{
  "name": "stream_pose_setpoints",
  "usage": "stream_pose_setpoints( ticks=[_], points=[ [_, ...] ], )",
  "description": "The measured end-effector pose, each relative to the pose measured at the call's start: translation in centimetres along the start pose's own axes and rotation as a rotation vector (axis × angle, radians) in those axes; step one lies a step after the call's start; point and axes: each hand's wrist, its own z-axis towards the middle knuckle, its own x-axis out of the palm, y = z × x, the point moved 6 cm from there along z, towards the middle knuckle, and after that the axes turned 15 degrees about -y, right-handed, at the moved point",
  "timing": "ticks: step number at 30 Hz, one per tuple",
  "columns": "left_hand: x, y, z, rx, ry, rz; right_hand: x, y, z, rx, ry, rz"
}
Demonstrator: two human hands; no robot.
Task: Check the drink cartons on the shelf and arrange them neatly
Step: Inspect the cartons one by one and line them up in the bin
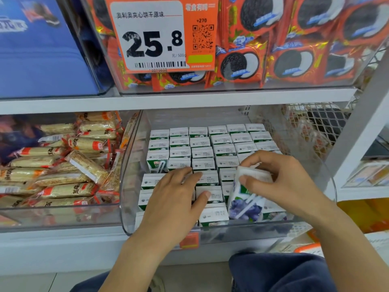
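Crouching before the lower shelf point(172, 100), reaching both hands into a clear plastic bin point(130, 165) packed with rows of small green-and-white drink cartons point(202, 152) standing upright, tops facing up.

Resting the left hand point(179, 194) flat on the cartons at the front left of the bin, fingers straight and spread over their tops, thumb touching a carton top toward the middle; grip released, grasping nothing.

Holding one blueberry carton point(246, 199) in the right hand point(282, 180), fingers and thumb curled round its upper end; grip grasping that carton. Tilting it at the front right of the bin, raised above its neighbours, blueberry picture and white straw facing the camera.

Showing a gap in the front rows near the left hand, with one carton point(157, 161) behind it standing tall, its straw side exposed.

Sitting to the left, a second bin holding wrapped snack bars point(63, 175); above, red cookie packs point(294, 49) behind an orange price tag point(157, 34) reading 25.8.
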Motion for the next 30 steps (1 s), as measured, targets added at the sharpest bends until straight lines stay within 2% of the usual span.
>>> stream_pose_setpoints(
  ticks=[3, 5, 8, 11, 13, 17, 20, 30],
  points=[
    [-0.2, -0.1, -0.1, 0.01, -0.013, -0.013, -1.0, 0.2, 0.6, 0.054, -0.154, 0.166],
    [-0.9, -0.5, 0.1, 0.006, -0.08, -0.084, -1.3, -0.3, 1.0, 0.166, -0.228, 0.321],
    [-2.5, -0.7, 0.3, -0.111, -0.228, -0.353, -0.1, -1.4, 1.1, 0.363, -0.239, 0.459],
    [-3.1, -1.0, 0.3, -0.183, -0.225, -0.579, 1.5, -1.7, 0.7, 0.474, -0.207, 0.529],
    [-3.1, -1.5, 0.2, -0.178, -0.19, -0.608, 2.6, -1.7, 0.4, 0.521, -0.198, 0.576],
    [-2.9, -2.3, 0.1, -0.097, -0.178, -0.522, 4.3, -1.6, -0.1, 0.555, -0.154, 0.633],
    [-2.9, -2.0, 0.1, -0.076, -0.231, -0.505, 4.7, -1.3, -0.1, 0.542, -0.141, 0.652],
    [-4.0, -1.2, 0.2, -0.155, -0.396, -0.626, 5.2, 0.2, 0.0, 0.463, 0.006, 0.736]
  ],
)
